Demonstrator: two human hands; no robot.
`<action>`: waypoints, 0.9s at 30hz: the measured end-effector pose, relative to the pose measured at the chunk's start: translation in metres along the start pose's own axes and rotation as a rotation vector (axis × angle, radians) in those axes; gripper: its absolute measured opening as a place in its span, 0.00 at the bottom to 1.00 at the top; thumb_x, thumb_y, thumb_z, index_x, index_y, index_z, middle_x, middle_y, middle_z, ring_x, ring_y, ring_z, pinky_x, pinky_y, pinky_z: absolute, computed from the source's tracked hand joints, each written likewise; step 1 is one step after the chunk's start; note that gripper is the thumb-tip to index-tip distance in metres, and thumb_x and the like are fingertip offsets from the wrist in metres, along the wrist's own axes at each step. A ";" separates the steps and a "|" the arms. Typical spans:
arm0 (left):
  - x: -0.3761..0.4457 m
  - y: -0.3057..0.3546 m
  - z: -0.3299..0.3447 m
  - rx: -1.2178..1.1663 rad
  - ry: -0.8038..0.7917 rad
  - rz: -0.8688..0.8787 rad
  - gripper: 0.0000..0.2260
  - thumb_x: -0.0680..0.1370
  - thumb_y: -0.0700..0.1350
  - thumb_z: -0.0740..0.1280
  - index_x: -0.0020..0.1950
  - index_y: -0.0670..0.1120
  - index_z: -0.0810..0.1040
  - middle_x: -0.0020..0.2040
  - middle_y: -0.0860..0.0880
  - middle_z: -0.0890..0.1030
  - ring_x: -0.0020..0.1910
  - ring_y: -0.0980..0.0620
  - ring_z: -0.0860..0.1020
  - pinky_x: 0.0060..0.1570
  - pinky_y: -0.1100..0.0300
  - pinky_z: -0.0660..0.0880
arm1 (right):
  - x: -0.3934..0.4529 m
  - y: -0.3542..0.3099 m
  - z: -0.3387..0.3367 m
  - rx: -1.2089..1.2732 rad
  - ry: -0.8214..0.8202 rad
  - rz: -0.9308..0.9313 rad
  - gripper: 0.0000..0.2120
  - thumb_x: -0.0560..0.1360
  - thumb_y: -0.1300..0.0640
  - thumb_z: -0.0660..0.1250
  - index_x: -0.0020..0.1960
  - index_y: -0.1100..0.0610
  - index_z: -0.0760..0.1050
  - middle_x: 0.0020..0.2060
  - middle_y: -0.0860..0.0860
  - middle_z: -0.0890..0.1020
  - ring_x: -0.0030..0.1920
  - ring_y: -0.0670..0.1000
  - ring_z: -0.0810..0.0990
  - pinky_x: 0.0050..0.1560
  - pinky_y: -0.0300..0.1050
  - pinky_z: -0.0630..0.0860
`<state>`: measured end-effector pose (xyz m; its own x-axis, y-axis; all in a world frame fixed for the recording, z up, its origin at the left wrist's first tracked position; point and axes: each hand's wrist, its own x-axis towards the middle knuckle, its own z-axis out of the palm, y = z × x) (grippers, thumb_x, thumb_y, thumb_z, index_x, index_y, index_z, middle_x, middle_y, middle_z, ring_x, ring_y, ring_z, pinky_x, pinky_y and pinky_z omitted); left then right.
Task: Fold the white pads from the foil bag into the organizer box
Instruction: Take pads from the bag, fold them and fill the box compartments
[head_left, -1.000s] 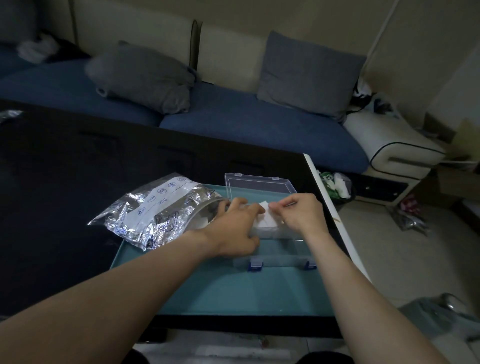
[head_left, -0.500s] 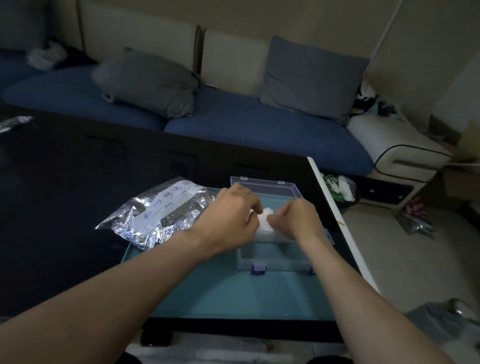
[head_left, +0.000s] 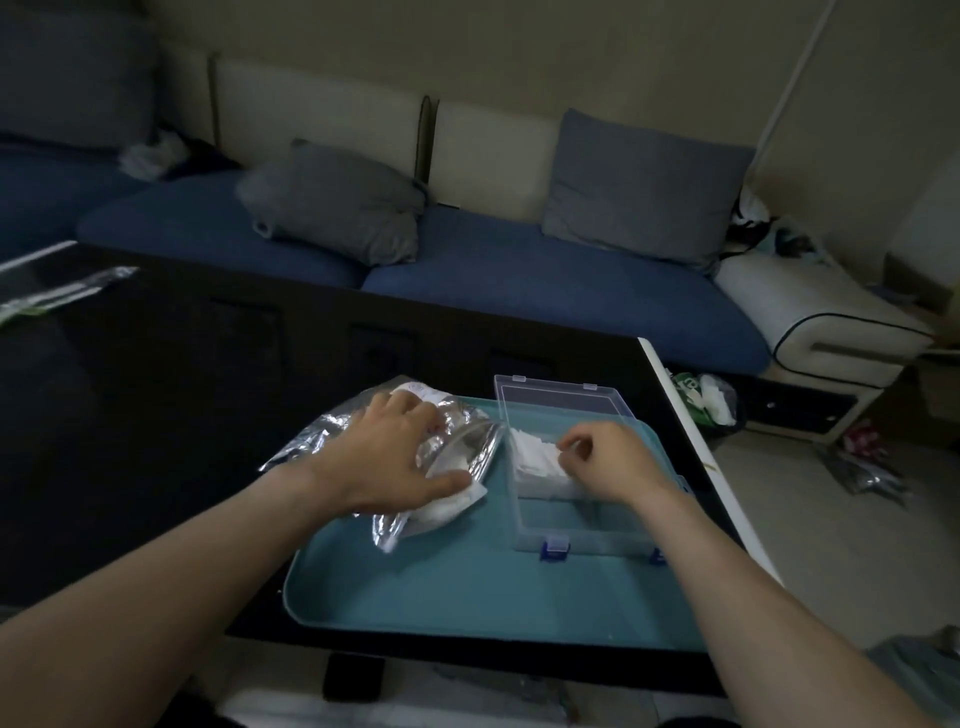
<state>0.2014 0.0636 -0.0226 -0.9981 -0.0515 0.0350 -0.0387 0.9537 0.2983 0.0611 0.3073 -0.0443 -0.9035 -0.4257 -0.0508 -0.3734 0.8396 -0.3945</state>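
The crinkled foil bag (head_left: 306, 452) lies on the left part of a teal tray (head_left: 467, 587), its mouth facing right. My left hand (head_left: 389, 457) is curled over the bag's mouth, with the thumb on a white pad (head_left: 447, 512) that sticks out of it. To the right stands the clear organizer box (head_left: 576, 525) with its lid (head_left: 561, 402) open. Folded white pads (head_left: 535, 460) lie in its back part. My right hand (head_left: 610, 465) rests over them, fingers curled, fingertips pinching the top pad's edge.
The tray sits at the near right corner of a dark table (head_left: 156, 415) with a white right edge. Another foil wrapper (head_left: 67, 291) lies at the far left. A blue sofa with grey cushions (head_left: 332, 202) is behind, and the floor at right is cluttered.
My left hand has left the box and moved left onto the foil bag's mouth. The right hand stays at the pads in the box. The camera has tilted slightly.
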 end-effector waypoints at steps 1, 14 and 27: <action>-0.003 0.002 0.000 0.047 -0.037 -0.007 0.43 0.63 0.77 0.54 0.71 0.53 0.67 0.67 0.49 0.68 0.69 0.46 0.64 0.69 0.47 0.64 | -0.001 -0.001 0.000 -0.032 -0.002 0.023 0.07 0.79 0.54 0.66 0.55 0.47 0.81 0.49 0.44 0.82 0.47 0.44 0.79 0.50 0.43 0.76; 0.013 -0.027 -0.002 -0.206 0.103 -0.150 0.06 0.76 0.42 0.60 0.45 0.44 0.76 0.44 0.45 0.80 0.43 0.44 0.79 0.43 0.52 0.76 | -0.033 -0.119 0.027 0.174 0.033 -0.195 0.10 0.75 0.50 0.73 0.52 0.53 0.77 0.49 0.48 0.80 0.48 0.47 0.79 0.49 0.42 0.77; 0.011 -0.032 -0.003 -0.426 0.129 -0.245 0.07 0.77 0.42 0.63 0.46 0.42 0.80 0.41 0.47 0.82 0.41 0.47 0.80 0.38 0.55 0.76 | -0.025 -0.148 0.051 0.496 0.072 0.058 0.13 0.68 0.48 0.79 0.44 0.49 0.75 0.45 0.45 0.81 0.47 0.51 0.83 0.49 0.45 0.79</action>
<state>0.1920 0.0317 -0.0289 -0.9470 -0.3202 0.0252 -0.2204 0.7049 0.6742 0.1493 0.1764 -0.0314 -0.9385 -0.3441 -0.0285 -0.1932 0.5919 -0.7825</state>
